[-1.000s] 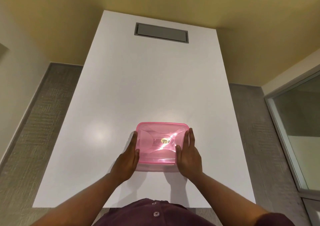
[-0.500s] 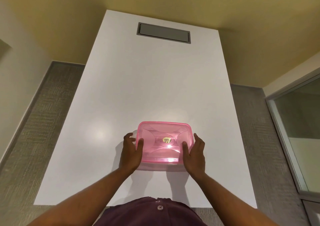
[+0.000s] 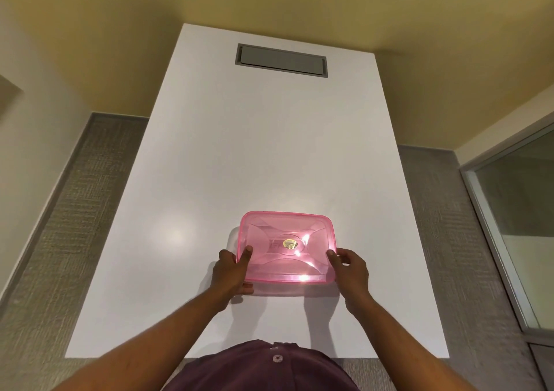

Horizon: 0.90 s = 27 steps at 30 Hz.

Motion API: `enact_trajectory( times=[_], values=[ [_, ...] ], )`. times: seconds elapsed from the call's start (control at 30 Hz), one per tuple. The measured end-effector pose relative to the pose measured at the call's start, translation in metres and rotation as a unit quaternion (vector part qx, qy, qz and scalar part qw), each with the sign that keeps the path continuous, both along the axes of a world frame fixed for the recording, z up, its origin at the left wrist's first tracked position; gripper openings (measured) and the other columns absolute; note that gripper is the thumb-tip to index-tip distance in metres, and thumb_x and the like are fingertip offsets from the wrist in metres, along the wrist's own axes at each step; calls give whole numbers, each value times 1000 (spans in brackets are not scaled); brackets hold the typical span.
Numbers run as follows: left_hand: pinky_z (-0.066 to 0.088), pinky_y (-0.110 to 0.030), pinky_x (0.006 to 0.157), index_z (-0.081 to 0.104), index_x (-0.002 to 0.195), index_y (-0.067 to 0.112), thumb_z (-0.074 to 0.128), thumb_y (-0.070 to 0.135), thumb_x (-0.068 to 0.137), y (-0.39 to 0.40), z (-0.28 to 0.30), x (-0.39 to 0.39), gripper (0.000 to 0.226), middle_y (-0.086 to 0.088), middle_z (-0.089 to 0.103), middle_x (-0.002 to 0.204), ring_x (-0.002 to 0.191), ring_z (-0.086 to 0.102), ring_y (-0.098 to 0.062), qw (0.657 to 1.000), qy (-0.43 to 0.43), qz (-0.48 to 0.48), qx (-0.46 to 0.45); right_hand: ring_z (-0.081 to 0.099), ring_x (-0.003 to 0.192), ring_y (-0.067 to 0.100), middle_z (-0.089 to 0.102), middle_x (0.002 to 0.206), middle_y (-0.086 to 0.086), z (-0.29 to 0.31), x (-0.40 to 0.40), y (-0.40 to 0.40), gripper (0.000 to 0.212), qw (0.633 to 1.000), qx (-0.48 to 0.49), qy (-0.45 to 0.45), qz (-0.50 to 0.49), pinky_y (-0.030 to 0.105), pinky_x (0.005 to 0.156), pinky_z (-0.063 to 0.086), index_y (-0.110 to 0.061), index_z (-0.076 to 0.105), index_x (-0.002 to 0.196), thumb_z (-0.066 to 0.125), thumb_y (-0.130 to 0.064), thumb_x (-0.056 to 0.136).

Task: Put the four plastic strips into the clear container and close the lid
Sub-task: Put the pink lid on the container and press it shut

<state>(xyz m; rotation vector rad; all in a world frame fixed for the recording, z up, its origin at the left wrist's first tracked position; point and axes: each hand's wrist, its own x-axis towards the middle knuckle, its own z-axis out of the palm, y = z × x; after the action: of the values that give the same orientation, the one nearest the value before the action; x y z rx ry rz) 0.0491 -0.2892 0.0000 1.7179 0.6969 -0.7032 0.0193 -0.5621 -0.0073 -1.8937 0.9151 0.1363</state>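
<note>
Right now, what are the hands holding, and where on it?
Both grip the pink lid on the container: the left hand at its left edge, the right hand at its right edge, thumbs on top.

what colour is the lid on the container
Translucent pink lid, with a small gold sticker at its centre; seen in the head view.

Looks like an office meeting room: a long white bench [image 3: 269,150] with a grey cable hatch [image 3: 281,60], carpet [image 3: 75,210], glass partition [image 3: 521,210].

No legible text anywhere
</note>
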Motion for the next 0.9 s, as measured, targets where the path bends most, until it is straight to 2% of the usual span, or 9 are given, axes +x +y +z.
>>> enact_trajectory(
  times=[0.1,0.23,0.33,0.43,0.63,0.7,0.8,0.9],
  values=[
    [62,-34,50,42,99,18,56,54,94,2,1,-1,39,-6,59,104,61,76,-32,1000,-24,-9,-5,73,96,29,76,105,1,2,-5,-4,27,999,44,-13,4,53,94,59,-16,76,117,74,-29,94],
    [64,-38,54,38,87,22,58,45,96,2,4,-5,32,-12,58,106,77,74,-39,998,-65,-26,-6,76,96,26,78,108,2,2,-9,-8,31,996,88,-17,-2,50,95,60,-15,76,124,77,-19,92],
    [64,-45,59,37,86,22,58,41,97,1,7,-8,30,-13,56,102,83,72,-41,996,-83,-27,-16,75,97,25,78,109,1,2,-10,-9,32,996,88,-11,-8,48,94,60,-16,76,123,78,-17,91],
    [65,-43,59,39,87,22,57,39,98,0,8,-10,27,-12,56,102,85,72,-40,995,-96,-34,-15,74,98,27,77,110,2,0,-10,-8,30,996,87,-5,-17,50,93,61,-15,75,122,77,-18,92],
    [65,-47,61,42,90,22,56,38,99,3,-1,-14,23,-4,54,99,86,72,-34,991,-127,-44,-9,74,93,41,78,96,13,-4,-9,-9,24,996,82,20,-27,55,85,63,-9,77,112,79,-19,90],
    [65,-48,60,42,89,24,54,42,98,2,-4,-16,23,-4,53,98,83,72,-32,988,-146,-48,-8,74,90,41,78,93,14,-3,-8,-9,21,997,74,27,-26,56,85,63,-10,77,109,79,-20,90],
    [64,-43,53,40,88,29,43,55,93,3,-8,-17,26,-2,54,95,65,73,-31,983,-171,-69,7,75,89,38,78,93,10,-2,-9,-7,21,997,62,28,-20,56,88,61,-11,75,109,78,-22,91],
    [59,-37,44,39,88,30,37,51,101,4,-16,-17,25,-2,58,95,57,73,-28,982,-169,-87,20,74,93,34,78,96,8,-1,-10,-3,24,998,48,28,-16,56,92,60,-10,73,112,77,-23,92]
  ],
)
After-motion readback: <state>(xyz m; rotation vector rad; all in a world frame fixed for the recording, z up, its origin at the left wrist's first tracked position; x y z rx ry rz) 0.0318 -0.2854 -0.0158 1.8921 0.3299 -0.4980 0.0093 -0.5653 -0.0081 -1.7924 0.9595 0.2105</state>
